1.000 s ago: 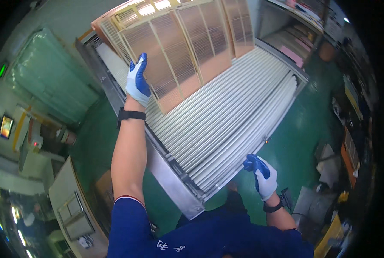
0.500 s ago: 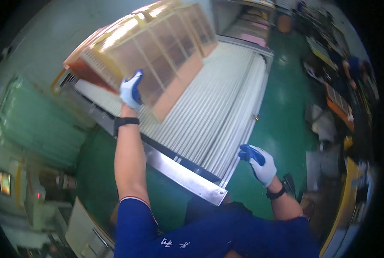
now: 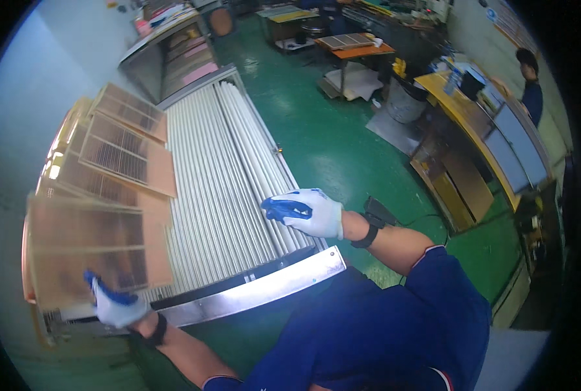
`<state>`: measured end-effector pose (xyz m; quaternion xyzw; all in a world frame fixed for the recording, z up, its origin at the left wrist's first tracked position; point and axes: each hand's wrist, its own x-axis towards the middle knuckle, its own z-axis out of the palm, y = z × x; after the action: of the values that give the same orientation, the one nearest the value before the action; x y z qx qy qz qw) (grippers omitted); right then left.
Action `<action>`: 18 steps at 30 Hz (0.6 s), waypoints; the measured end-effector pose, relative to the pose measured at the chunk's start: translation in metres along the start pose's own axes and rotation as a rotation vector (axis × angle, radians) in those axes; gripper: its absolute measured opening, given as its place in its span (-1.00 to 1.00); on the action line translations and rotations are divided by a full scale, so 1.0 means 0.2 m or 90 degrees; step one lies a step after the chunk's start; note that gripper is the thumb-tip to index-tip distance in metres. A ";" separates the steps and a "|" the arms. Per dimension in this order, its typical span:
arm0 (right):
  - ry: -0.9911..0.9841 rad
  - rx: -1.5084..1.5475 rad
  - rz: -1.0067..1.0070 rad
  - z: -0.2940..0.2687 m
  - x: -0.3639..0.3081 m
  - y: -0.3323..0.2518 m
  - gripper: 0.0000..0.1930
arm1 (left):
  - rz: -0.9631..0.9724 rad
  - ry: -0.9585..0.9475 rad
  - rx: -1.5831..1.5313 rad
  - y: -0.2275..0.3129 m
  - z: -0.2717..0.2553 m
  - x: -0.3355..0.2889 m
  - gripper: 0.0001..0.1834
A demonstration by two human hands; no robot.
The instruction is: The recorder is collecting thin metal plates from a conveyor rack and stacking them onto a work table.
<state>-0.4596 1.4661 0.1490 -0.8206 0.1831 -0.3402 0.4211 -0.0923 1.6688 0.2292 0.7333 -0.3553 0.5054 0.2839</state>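
My left hand (image 3: 117, 306), in a white glove with blue palm coating, grips the lower edge of a thin tan see-through panel (image 3: 85, 251) with pale cross lines. That panel is blurred and tilts at the near end of a leaning row. Behind it stand more such panels, one with a dark grid (image 3: 116, 156), on the left of a roller conveyor (image 3: 222, 195). Above the conveyor's right side hovers my right hand (image 3: 307, 213), gloved alike, its fingers drawn together with nothing seen in them.
A bare metal plate (image 3: 264, 287) edges the conveyor's near end. Beyond its far end stands a shelf unit (image 3: 186, 52). Across the green floor (image 3: 316, 143) are an orange-topped table (image 3: 355, 45), a grey bin (image 3: 406, 101), a yellow-edged bench (image 3: 460, 107) and another person (image 3: 531, 91).
My view has swung right, so the conveyor sits further left. My left hand has brought the nearest panel away from the row. My right hand has come over the conveyor's edge.
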 end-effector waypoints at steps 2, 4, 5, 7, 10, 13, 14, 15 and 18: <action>0.005 -0.017 -0.004 0.02 0.02 -0.06 -0.57 | 0.052 0.050 0.005 -0.10 -0.18 -0.02 -0.59; 0.003 -0.001 -0.037 0.04 0.06 -0.11 -0.56 | 0.077 0.093 0.080 -0.12 -0.32 -0.03 -0.58; -0.010 0.008 -0.043 0.05 0.10 -0.15 -0.56 | 0.110 0.118 0.113 -0.11 -0.42 -0.02 -0.58; 0.001 0.066 -0.042 0.09 0.19 -0.22 -0.53 | 0.129 0.150 0.146 -0.12 -0.50 -0.07 -0.62; 0.039 0.172 -0.101 0.17 0.35 -0.10 -0.46 | -0.250 0.092 -0.001 0.05 -0.43 -0.14 -0.68; 0.015 0.301 0.010 0.30 0.56 -0.03 -0.42 | -0.666 0.200 -0.252 0.23 -0.27 -0.06 -0.69; -0.029 0.290 0.060 0.37 0.63 0.01 -0.32 | -0.511 0.171 -0.214 0.18 -0.27 -0.11 -0.76; -0.042 0.297 0.049 0.45 0.68 0.03 -0.32 | -0.356 0.138 -0.176 0.15 -0.27 -0.13 -0.78; 0.010 0.138 0.057 0.61 0.85 0.13 -0.04 | -0.417 0.096 -0.226 0.09 -0.27 -0.11 -0.76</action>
<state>-0.2548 1.4197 0.1456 -0.7586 0.1854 -0.3452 0.5205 -0.1419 1.7051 0.2283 0.7081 -0.1621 0.3714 0.5782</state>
